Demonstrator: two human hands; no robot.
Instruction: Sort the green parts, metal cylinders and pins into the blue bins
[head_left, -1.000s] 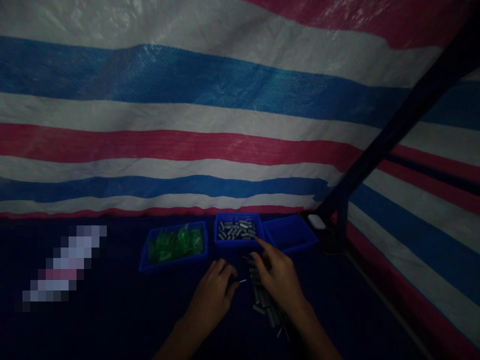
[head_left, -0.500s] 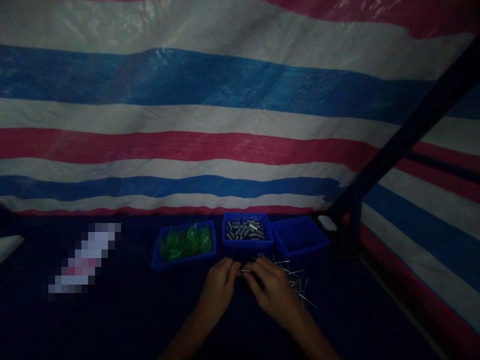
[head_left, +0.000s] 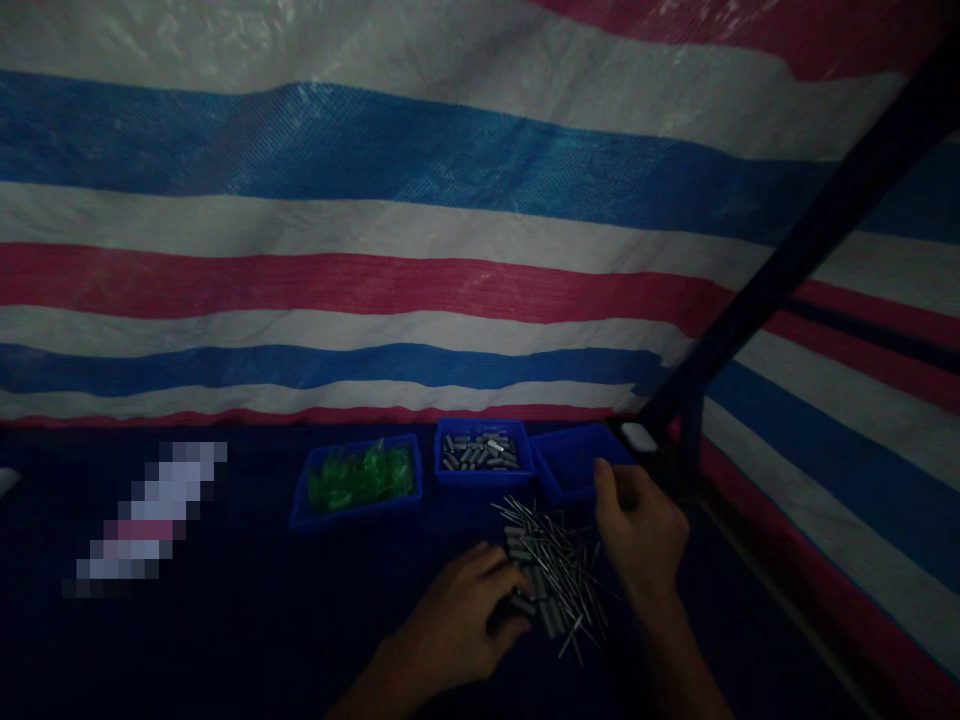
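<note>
My left hand [head_left: 469, 615] reaches over the dark table, its thumb and fingers apart around one end of a small grey metal cylinder [head_left: 523, 604]. More grey cylinders [head_left: 551, 612] lie just right of its fingertips. On and beside them is a loose pile of thin metal pins [head_left: 566, 565], between my two hands. My right hand [head_left: 643, 535] is raised at the front right corner of a blue bin [head_left: 559, 490], fingers curled in and thumb against them. Whatever they may hold is hidden.
A middle blue bin [head_left: 484, 478] holds several metal cylinders. Left of it, another blue bin [head_left: 300, 512] contains green plastic pieces or bags. A white object [head_left: 638, 437] lies near a dark slanted post [head_left: 750, 300]. Striped sheeting [head_left: 375, 290] hangs behind the table.
My hands were together in front of the middle bin around a small metal piece. They have parted: left toward the cylinders, right up beside the right bin. The pile is now uncovered.
</note>
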